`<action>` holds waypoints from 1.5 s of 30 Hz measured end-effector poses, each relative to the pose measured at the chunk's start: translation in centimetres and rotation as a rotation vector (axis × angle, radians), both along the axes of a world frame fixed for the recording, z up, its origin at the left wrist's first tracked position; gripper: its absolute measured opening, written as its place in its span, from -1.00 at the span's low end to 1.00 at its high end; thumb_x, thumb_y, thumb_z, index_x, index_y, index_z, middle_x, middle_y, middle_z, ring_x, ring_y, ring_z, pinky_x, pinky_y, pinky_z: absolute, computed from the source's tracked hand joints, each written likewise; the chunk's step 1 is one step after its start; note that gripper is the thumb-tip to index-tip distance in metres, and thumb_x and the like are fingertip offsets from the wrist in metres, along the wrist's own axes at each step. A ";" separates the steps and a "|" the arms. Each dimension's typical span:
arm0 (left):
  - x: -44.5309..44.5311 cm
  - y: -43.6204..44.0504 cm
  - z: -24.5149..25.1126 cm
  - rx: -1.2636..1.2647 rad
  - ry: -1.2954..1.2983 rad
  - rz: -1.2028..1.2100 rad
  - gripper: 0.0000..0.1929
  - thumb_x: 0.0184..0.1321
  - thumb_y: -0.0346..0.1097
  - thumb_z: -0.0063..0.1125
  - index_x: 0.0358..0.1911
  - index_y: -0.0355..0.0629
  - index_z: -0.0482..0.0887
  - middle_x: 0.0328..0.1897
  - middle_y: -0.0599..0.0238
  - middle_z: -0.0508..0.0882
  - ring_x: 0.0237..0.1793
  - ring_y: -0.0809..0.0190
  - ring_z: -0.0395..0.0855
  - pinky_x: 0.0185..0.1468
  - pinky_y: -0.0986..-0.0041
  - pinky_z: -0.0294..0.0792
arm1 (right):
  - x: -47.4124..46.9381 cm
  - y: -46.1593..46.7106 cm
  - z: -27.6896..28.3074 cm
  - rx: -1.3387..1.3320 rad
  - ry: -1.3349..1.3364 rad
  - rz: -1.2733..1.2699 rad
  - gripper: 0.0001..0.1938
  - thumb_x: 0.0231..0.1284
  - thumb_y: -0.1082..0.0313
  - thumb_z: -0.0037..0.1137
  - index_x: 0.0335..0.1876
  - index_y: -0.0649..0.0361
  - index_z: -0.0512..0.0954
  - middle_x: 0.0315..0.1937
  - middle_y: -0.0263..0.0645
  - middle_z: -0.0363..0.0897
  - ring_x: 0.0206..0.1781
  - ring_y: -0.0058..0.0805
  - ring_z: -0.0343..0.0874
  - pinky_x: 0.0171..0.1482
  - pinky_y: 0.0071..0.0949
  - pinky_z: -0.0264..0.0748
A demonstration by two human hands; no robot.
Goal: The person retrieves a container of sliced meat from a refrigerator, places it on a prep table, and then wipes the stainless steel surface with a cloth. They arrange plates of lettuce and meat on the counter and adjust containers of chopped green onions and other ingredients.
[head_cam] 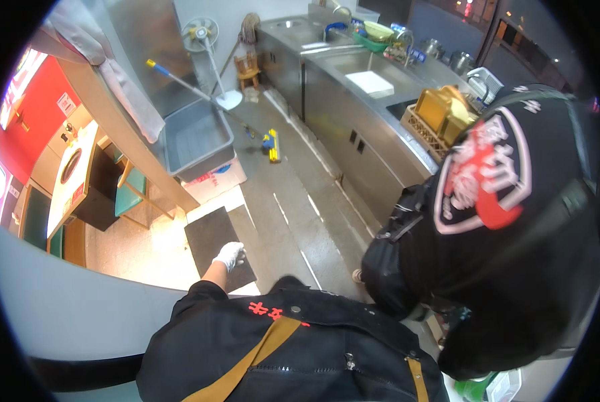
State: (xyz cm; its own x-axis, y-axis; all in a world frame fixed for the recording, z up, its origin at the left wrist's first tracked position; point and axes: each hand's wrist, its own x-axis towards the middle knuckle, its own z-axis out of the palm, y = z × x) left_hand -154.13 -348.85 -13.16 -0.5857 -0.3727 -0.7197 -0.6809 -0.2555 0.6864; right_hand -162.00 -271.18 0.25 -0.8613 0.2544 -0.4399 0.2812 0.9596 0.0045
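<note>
My left hand [230, 255], in a white glove, hangs over a dark floor mat [214, 233] at the lower left of centre. Its fingers are curled, and whether anything is inside them cannot be told. My right hand is out of view. Black clothing with tan straps covers my body at the bottom edge. Ahead on the wet grey floor rests the yellow and blue head of a floor mop or squeegee [273, 145], its pole leaning back across a grey plastic tub [197, 135]. That tub stands on a white box [217, 181].
A person in black [511, 211] stands close on the right. Behind them runs a steel sink counter [350, 125] with a crate [420, 128] of yellow containers. A fan [228, 99], a wooden stool [247, 70] and a string mop [250, 27] stand at the back. A doorway opens left.
</note>
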 end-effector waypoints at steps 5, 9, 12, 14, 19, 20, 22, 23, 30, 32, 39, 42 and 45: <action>3.5 -0.8 -3.8 0.117 -0.172 0.316 -0.86 0.37 -0.23 0.01 -0.16 -0.08 0.57 -0.33 0.23 0.63 -0.35 0.13 0.59 -0.33 0.25 0.48 | -1.2 -2.0 -2.4 0.010 -0.039 -0.049 -0.79 0.32 0.43 0.04 0.00 0.22 0.58 -0.23 -0.07 0.66 -0.16 -0.22 0.66 -0.09 -0.30 0.55; 3.5 -3.0 -7.1 -0.129 -0.446 -0.190 -0.85 0.38 -0.24 0.02 -0.17 -0.11 0.58 -0.36 0.23 0.66 -0.41 0.15 0.63 -0.38 0.24 0.50 | -4.2 -7.7 -4.0 0.000 -0.084 -0.024 -0.80 0.32 0.43 0.04 -0.01 0.23 0.58 -0.24 -0.07 0.66 -0.17 -0.22 0.66 -0.10 -0.30 0.55; -0.4 -6.3 -7.7 0.118 -0.545 0.233 -0.85 0.40 -0.18 -0.01 -0.23 0.01 0.62 -0.39 0.35 0.68 -0.47 0.26 0.63 -0.40 0.31 0.51 | -8.8 -13.2 -5.0 0.011 -0.121 0.007 -0.80 0.33 0.44 0.04 -0.01 0.24 0.58 -0.24 -0.08 0.66 -0.18 -0.23 0.66 -0.11 -0.30 0.55; -3.4 -8.6 -7.2 0.064 -0.414 0.270 -0.80 0.38 -0.17 -0.06 -0.25 -0.06 0.61 -0.34 0.37 0.63 -0.37 0.23 0.60 -0.26 0.33 0.53 | -11.9 -17.4 -5.8 0.010 -0.151 0.038 -0.81 0.33 0.44 0.04 -0.02 0.25 0.58 -0.25 -0.08 0.66 -0.19 -0.23 0.66 -0.11 -0.30 0.55; -8.6 -14.1 -5.7 0.083 -0.268 0.340 -0.81 0.40 -0.19 -0.01 -0.15 -0.09 0.63 -0.16 0.35 0.66 -0.17 0.23 0.61 -0.15 0.26 0.53 | -18.9 -27.6 -7.1 -0.034 -0.197 0.084 -0.82 0.33 0.44 0.04 -0.03 0.27 0.58 -0.26 -0.09 0.66 -0.20 -0.24 0.66 -0.12 -0.31 0.55; -9.3 -15.2 -5.6 0.072 -0.278 0.323 -0.82 0.40 -0.18 0.01 -0.16 -0.07 0.64 -0.11 0.34 0.66 -0.16 0.22 0.62 -0.18 0.25 0.54 | -20.1 -29.5 -7.1 -0.042 -0.204 0.092 -0.82 0.34 0.44 0.04 -0.04 0.27 0.59 -0.26 -0.09 0.66 -0.20 -0.24 0.66 -0.13 -0.31 0.55; -10.6 -17.8 -5.3 0.062 -0.311 0.307 -0.85 0.39 -0.20 0.00 -0.18 -0.05 0.60 -0.20 0.35 0.64 -0.26 0.24 0.58 -0.27 0.29 0.49 | -22.7 -33.4 -6.9 -0.074 -0.199 0.104 -0.82 0.34 0.45 0.04 -0.04 0.28 0.59 -0.26 -0.10 0.66 -0.21 -0.25 0.66 -0.13 -0.31 0.55; -11.5 -19.0 -5.1 0.076 -0.294 0.314 -0.86 0.39 -0.21 -0.01 -0.20 -0.04 0.59 -0.24 0.35 0.63 -0.32 0.25 0.56 -0.32 0.32 0.46 | -24.0 -35.5 -6.7 -0.091 -0.186 0.102 -0.82 0.34 0.45 0.04 -0.04 0.28 0.59 -0.26 -0.10 0.67 -0.21 -0.25 0.66 -0.13 -0.31 0.55; -21.1 -22.0 -3.4 0.177 -0.057 0.450 -0.84 0.39 -0.22 0.01 -0.05 -0.02 0.52 -0.20 0.28 0.63 -0.29 0.23 0.56 -0.25 0.34 0.45 | -40.3 -51.5 -1.2 -0.739 0.541 0.403 -0.83 0.32 0.51 0.00 -0.06 0.28 0.58 -0.32 -0.10 0.63 -0.28 -0.29 0.60 -0.15 -0.35 0.53; -26.2 -22.1 -2.4 0.213 0.072 0.410 -0.71 0.40 -0.19 0.03 0.11 -0.07 0.52 -0.01 0.22 0.66 -0.05 0.17 0.63 -0.01 0.26 0.51 | -46.5 -55.6 1.0 -0.967 0.575 0.251 -0.80 0.34 0.45 0.07 0.01 0.29 0.58 -0.18 -0.29 0.62 -0.13 -0.54 0.54 0.01 -0.46 0.49; -49.2 -21.6 10.0 0.240 0.358 0.067 -0.49 0.41 -0.07 0.04 0.33 -0.15 0.39 0.27 0.14 0.57 0.21 0.11 0.53 0.18 0.21 0.43 | -64.1 -64.8 6.2 -1.941 0.444 -0.198 -0.86 0.21 0.39 0.20 -0.16 0.22 0.65 -0.36 -0.46 0.58 -0.39 -0.74 0.37 -0.31 -0.71 0.28; -58.2 -20.2 16.2 0.384 0.499 -0.037 -0.43 0.44 0.09 -0.06 0.34 -0.16 0.37 0.32 0.20 0.53 0.28 0.13 0.47 0.22 0.21 0.40 | -68.0 -65.3 6.7 -2.106 0.358 -0.276 -0.80 0.21 0.35 0.20 -0.11 0.24 0.63 -0.30 -0.45 0.64 -0.38 -0.73 0.40 -0.31 -0.72 0.27; -65.0 -18.6 20.3 0.626 0.606 -0.026 -0.38 0.44 0.20 -0.12 0.33 -0.15 0.39 0.30 0.21 0.56 0.12 0.26 0.60 0.10 0.38 0.51 | -70.3 -64.5 7.1 -1.969 0.422 -0.331 -0.80 0.20 0.33 0.22 -0.12 0.23 0.63 -0.30 -0.42 0.65 -0.37 -0.71 0.41 -0.30 -0.72 0.29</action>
